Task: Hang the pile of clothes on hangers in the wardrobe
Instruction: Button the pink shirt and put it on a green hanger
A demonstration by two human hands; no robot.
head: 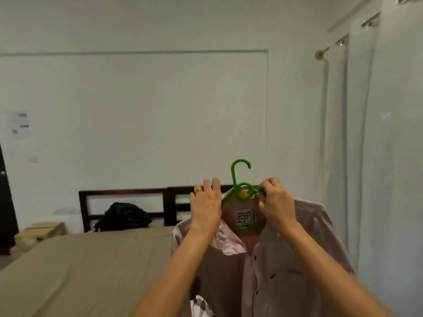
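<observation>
The pink shirt (286, 259) hangs on the green hanger (234, 179), held up at the near right above the bed (80, 271). The left hand (206, 204) has its fingers hooked over the left side of the collar, and the right hand (278, 202) pinches the hanger arm just right of the neck ring. Seat the collar evenly on both hanger arms and centre the hook over the label before release, since a lopsided shoulder is likely to slide off. The wardrobe is not in view, so carry the garment by the hook.
</observation>
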